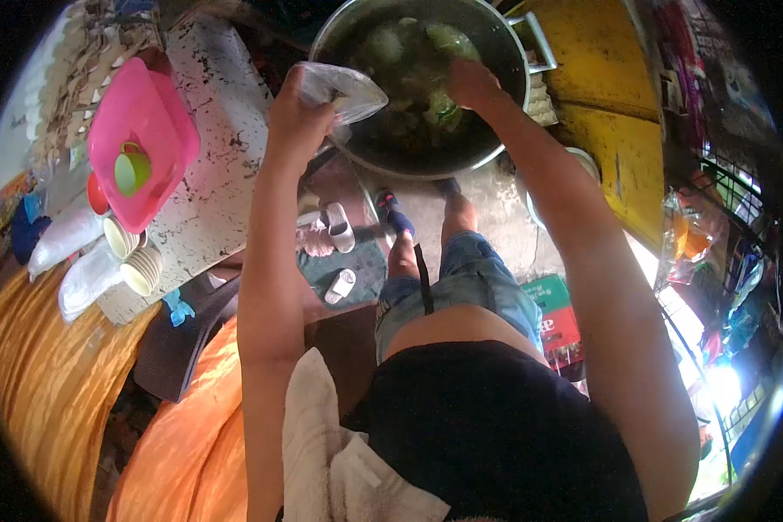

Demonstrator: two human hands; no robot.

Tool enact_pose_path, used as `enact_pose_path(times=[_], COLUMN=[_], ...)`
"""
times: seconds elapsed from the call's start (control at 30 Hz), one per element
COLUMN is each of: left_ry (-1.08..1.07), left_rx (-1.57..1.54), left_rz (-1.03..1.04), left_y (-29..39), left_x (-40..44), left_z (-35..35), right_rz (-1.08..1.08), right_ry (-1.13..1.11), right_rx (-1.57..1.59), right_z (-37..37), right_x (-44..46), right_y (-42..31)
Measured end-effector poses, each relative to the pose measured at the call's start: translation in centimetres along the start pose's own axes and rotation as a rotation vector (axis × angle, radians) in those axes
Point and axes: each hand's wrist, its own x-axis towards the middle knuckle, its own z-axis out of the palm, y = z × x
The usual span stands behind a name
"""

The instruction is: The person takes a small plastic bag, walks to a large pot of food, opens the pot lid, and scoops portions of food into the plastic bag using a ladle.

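A large metal pot (391, 165) holds dark liquid with pale and green pieces in it. At its left rim, my left hand (303, 117) is closed on a clear plastic bag (344, 90), whose open end points over the pot. My right hand (474, 84) is over the pot's right half with its fingers bent down towards the green pieces. What those fingers hold, if anything, is too small and dark to make out.
At the left, a white speckled table (222, 113) bears a pink basin (157, 109), a green cup (131, 170) and stacked paper cups (142, 271). A yellow surface (605, 143) lies right of the pot. Slippers (339, 228) and a red-green crate (555, 317) are below.
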Motion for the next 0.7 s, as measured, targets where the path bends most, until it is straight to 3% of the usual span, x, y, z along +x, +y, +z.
enact_pose_path(times=[0.1, 0.17, 0.27, 0.37, 0.57, 0.7], left_ry=[0.019, 0.013, -0.006, 0.008, -0.021, 0.010], left_rx=[0.010, 0.006, -0.003, 0.042, 0.022, 0.030], left_rz=[-0.032, -0.041, -0.027, -0.021, -0.002, 0.005], left_y=[0.2, 0.1, -0.2, 0.2, 0.0, 0.2], left_x=[-0.4, -0.3, -0.2, -0.5, -0.5, -0.7], left_z=[0.0, -0.1, -0.3, -0.2, -0.5, -0.2], right_rz=[-0.344, -0.376, 0.491, 0.429, 0.250, 0.268], right_ry=[0.038, -0.150, -0.232, -0.293, -0.214, -0.237], right_rx=[-0.283, -0.304, 1.549, 1.752, 1.663, 1.711], right_z=[7.7, 10.4, 1.9, 3.0, 4.3, 4.0], right_x=[4.6, 7.0, -1.3, -0.7, -3.8, -5.0], right_y=[1.0, 0.2, -1.8, -1.8, -1.4, -0.7])
